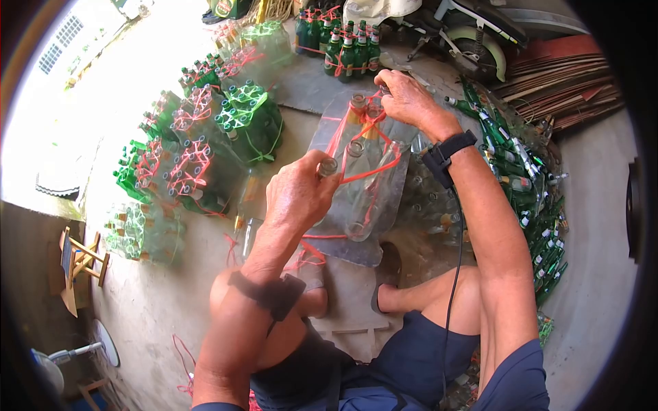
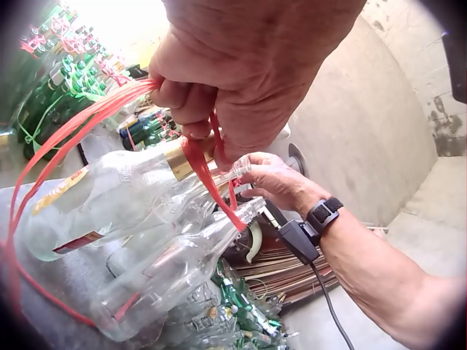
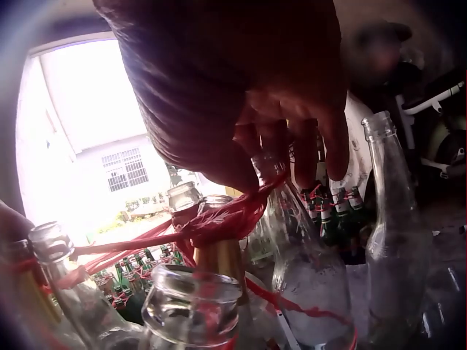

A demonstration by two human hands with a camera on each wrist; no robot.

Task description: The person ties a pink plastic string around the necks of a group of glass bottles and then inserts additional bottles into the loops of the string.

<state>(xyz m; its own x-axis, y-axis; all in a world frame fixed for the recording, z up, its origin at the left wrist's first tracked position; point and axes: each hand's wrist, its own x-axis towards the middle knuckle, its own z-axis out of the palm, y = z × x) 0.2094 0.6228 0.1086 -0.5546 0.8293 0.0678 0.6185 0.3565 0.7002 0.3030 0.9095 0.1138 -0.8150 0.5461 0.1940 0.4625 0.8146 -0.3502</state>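
Several clear glass bottles point(image 1: 354, 195) stand close together on a grey sheet point(image 1: 367, 255) between the person's feet. Red plastic twine point(image 1: 384, 168) loops around their necks. At the near left of this group, the left hand point(image 1: 298, 192) grips a bottle neck, its mouth showing between thumb and fingers; strands of twine run from the fingers in the left wrist view. The right hand point(image 1: 415, 103) is at the far side, its fingers curled around the neck of a clear bottle point(image 3: 306, 270) with twine beside it. A knotted bunch of twine point(image 3: 222, 222) lies over the neighbouring necks.
Tied bundles of green bottles point(image 1: 250, 120) and clear bottles point(image 1: 144, 229) stand at left. More green bottles point(image 1: 353, 51) are at the back, near a parked motorbike point(image 1: 473, 48). Loose green bottles point(image 1: 507, 161) lie piled at right. A small fan point(image 1: 103, 342) stands lower left.
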